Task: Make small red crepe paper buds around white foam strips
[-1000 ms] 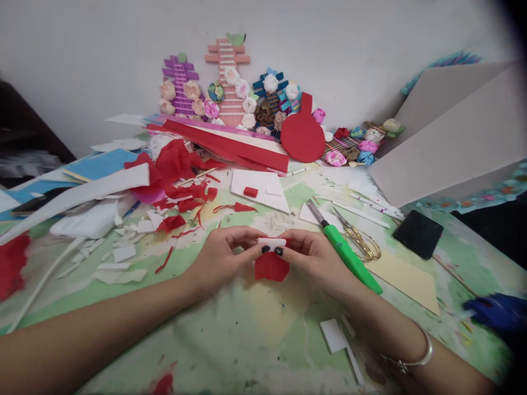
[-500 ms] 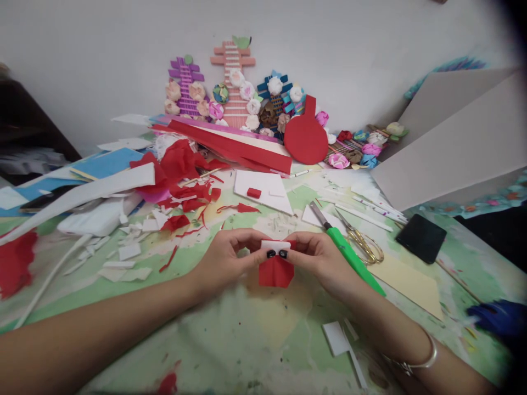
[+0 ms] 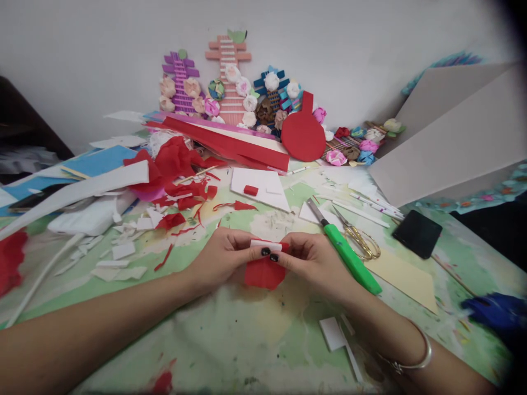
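Note:
Between my hands is a piece of red paper [image 3: 265, 275] with a small white strip [image 3: 267, 245] along its upper edge. My left hand [image 3: 222, 255] pinches the left side, its thumb lying over the strip. From the right, my right hand [image 3: 315, 258] pinches the other side, and the two thumb tips nearly meet at the strip. The other fingers are curled behind the paper, partly hidden. Beyond them, a small red block [image 3: 251, 190] rests on a white board [image 3: 263, 181]. A green cutter [image 3: 352, 258] and gold-handled scissors [image 3: 362, 242] lie just right of my right hand.
Red paper scraps [image 3: 177, 159] and white offcuts [image 3: 123, 250] cover the left side. A red round cutout [image 3: 303, 136] leans near paper-flower crafts at the wall. A black square [image 3: 418, 233], yellow card [image 3: 405, 282] and large grey board [image 3: 448, 131] are on the right.
The whole view has shifted slightly, with objects now a little further left. The red paper hangs at a different tilt, and my right thumb sits slightly lower than my left thumb.

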Action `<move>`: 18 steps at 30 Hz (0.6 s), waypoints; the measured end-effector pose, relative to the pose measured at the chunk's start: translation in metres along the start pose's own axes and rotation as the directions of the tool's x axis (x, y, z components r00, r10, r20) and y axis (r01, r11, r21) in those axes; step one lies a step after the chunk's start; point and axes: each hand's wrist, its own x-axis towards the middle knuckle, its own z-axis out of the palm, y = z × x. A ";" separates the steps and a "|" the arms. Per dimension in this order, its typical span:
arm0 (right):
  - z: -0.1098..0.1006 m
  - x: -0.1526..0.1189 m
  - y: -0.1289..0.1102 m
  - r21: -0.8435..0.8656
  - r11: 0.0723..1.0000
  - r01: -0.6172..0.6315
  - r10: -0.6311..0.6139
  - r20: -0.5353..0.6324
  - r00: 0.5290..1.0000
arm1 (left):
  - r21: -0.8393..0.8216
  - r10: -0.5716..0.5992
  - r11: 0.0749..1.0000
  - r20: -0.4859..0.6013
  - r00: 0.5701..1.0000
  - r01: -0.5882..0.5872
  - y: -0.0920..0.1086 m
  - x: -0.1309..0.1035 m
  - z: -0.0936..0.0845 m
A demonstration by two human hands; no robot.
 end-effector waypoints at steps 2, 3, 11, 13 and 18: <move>-0.001 0.000 0.001 0.002 1.000 0.011 -0.011 -0.007 1.000 | 0.002 0.009 1.000 0.013 1.000 -0.009 0.001 0.000 0.000; -0.001 0.000 0.002 0.004 1.000 0.013 -0.013 -0.009 1.000 | -0.006 0.012 1.000 0.021 1.000 -0.012 0.001 0.000 -0.001; -0.004 0.002 0.000 0.055 0.998 0.020 -0.018 -0.029 0.999 | -0.264 -0.011 0.964 0.007 1.000 0.013 -0.005 0.004 -0.002; -0.006 0.003 0.000 0.076 0.996 0.052 -0.048 -0.046 0.998 | -0.343 -0.052 0.939 -0.057 0.997 0.029 -0.007 0.007 -0.003; -0.010 0.004 0.000 -0.010 0.949 0.315 -0.315 -0.076 0.946 | -0.527 -0.130 0.832 0.120 0.984 0.175 -0.008 0.009 -0.002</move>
